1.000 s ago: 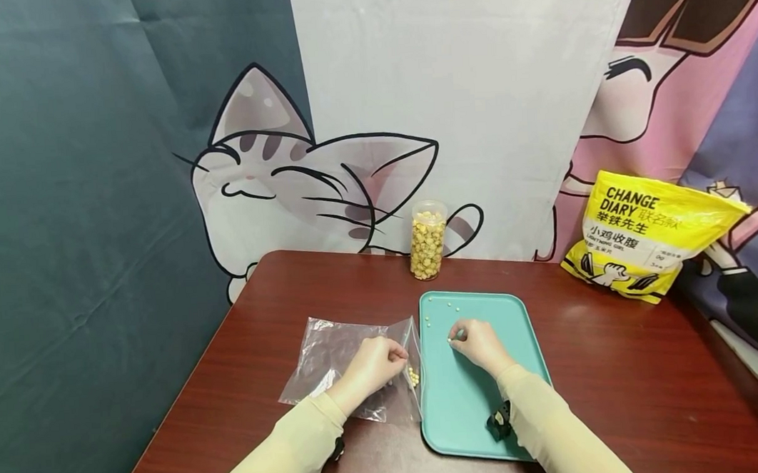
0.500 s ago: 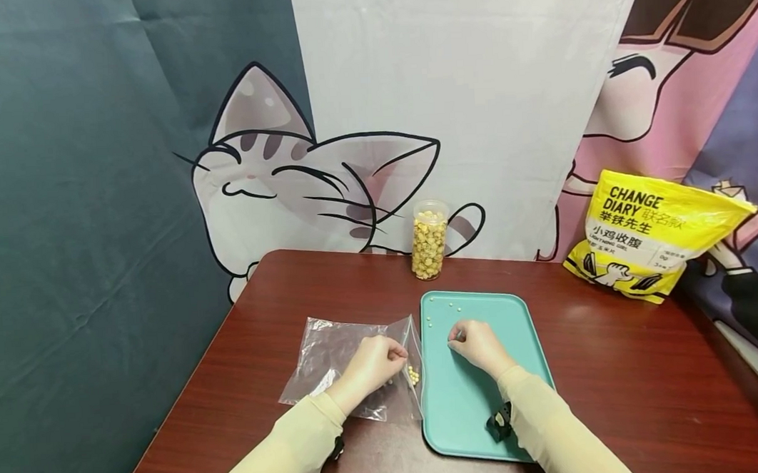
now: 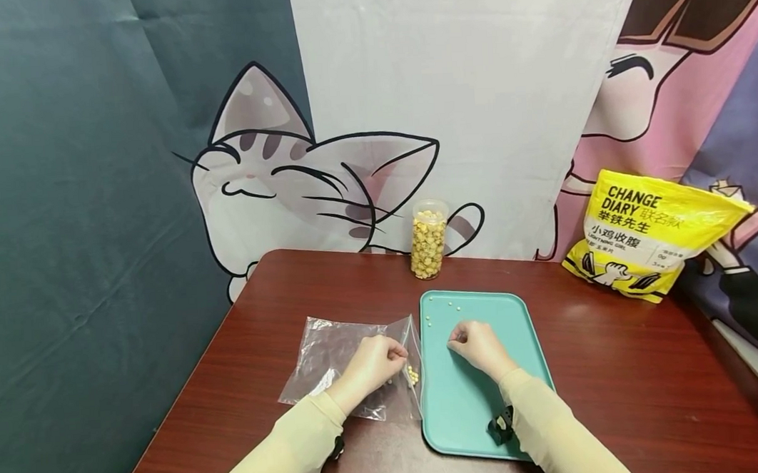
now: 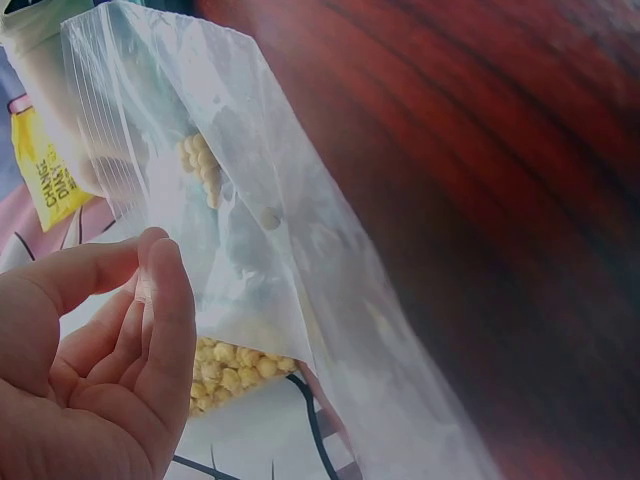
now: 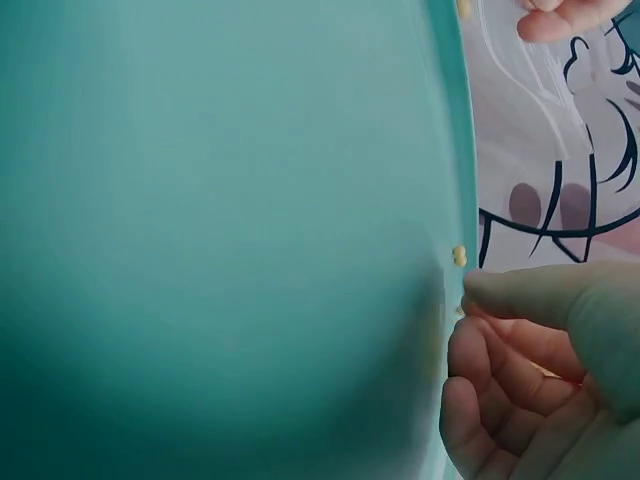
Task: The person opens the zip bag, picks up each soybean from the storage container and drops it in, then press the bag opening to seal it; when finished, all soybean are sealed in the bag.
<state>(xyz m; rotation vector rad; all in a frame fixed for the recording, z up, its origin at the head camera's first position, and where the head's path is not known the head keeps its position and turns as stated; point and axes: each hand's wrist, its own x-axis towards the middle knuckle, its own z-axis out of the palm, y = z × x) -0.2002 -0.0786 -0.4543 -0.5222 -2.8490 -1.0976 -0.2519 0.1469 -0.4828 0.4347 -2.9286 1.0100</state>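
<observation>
On tray [image 3: 478, 410] — right hand [image 3: 478, 345] fingers [image 5: 500, 360] curled; left hand [image 3: 373, 362] pinches bag [image 3: 334, 353].

tray [image 3: 478, 403]: my teal one, plain
zip bag [image 3: 334, 353]: clear, pale yellow kernels [image 3: 413, 375] inside
table [image 3: 617, 367]: dark red-brown wood grain
my sleeves [image 3: 287, 448]: cream
snack pouch [image 3: 649, 244]: yellow, black lettering
backdrop [image 3: 299, 183]: grey striped cartoon cat

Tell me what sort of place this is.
Probably a home or hobby corner staged for tabletop work, not a kitchen: a dark red wooden table set against hung cartoon cat backdrops, with a yellow snack bag and teal tray laid out.
</observation>
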